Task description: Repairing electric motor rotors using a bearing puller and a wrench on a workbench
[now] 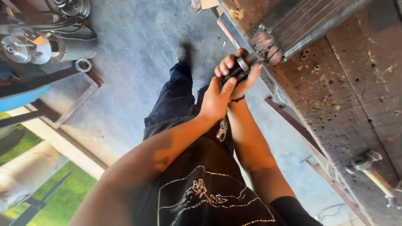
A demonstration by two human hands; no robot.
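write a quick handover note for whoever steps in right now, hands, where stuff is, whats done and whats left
Left hand: wrapped over the dark tool, thumb along its side.
Right hand: gripping the same tool from beneath, fingers curled round it, a band on the wrist.
Tool: held off the bench edge, its tip against the end of the ribbed metal part lying on the bench.
Hammer: on the bench further along, untouched.
Machine: on the floor to the left.
Done: both hands set on the tool at the part's end.
Left: cannot tell how far the work on the part has got.

Soft shaded daylight, warm sun patches on the forearms, wide-angle bending at edges, slight motion blur.
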